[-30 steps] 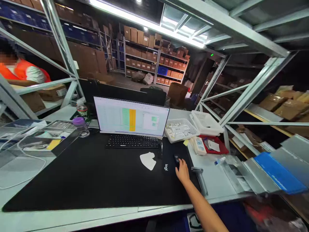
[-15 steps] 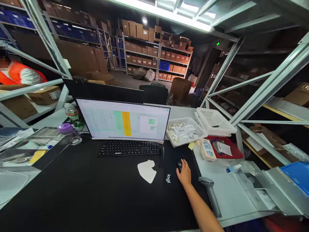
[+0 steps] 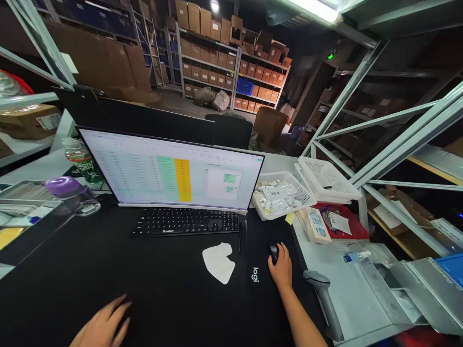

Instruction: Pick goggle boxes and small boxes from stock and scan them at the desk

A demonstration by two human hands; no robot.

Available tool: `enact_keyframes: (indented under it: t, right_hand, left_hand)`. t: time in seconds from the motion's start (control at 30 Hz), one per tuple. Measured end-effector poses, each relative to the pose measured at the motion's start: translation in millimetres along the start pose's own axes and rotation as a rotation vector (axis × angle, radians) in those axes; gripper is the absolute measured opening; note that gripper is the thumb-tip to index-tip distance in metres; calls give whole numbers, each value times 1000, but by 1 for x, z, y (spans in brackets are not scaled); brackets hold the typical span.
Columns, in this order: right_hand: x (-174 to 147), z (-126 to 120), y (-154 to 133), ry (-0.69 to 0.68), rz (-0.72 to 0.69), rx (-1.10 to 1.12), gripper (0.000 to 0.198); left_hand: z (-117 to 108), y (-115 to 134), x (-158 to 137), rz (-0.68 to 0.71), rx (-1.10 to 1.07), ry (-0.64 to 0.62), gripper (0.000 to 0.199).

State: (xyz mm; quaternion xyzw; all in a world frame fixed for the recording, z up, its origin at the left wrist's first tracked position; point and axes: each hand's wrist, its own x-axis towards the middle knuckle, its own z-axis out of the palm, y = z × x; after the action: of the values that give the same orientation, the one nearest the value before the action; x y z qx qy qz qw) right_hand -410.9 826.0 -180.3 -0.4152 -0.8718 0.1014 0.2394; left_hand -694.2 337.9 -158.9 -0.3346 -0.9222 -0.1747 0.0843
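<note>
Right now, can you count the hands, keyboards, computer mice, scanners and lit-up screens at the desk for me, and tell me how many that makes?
Left hand and right hand: 2
Keyboard: 1
Computer mouse: 1
Scanner: 1
Lit screen: 1
Total: 6

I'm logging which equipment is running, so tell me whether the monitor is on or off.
On. The monitor is brightly lit, showing rows of text with a green column and an orange column.
</note>
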Motion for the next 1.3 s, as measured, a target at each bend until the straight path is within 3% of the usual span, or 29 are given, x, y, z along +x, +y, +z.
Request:
enact_keyframes:
  t: [0.13, 0.27, 0.4, 0.7, 1.07, 1.3]
  right_hand:
    - [-2, 1, 3, 29, -45, -3, 52]
    - [-3, 6, 8, 62, -74, 12, 49]
    - [-1, 10, 13, 59, -99, 39, 51]
    - [-4, 18, 39, 15, -250, 41, 64]
    - [-4, 7, 26, 24, -214, -30, 70]
    - [0, 9, 32, 9, -198, -45, 71]
  left_hand:
    - [32, 1, 73, 122, -10, 141, 59]
    - [37, 11, 137, -68, -29, 294, 75]
    - [47, 18, 171, -155, -62, 370, 71]
    - [81, 17, 173, -111, -38, 336, 51]
    - [81, 19, 168, -172, -65, 289, 48]
    - [79, 20, 169, -265, -53, 331, 49]
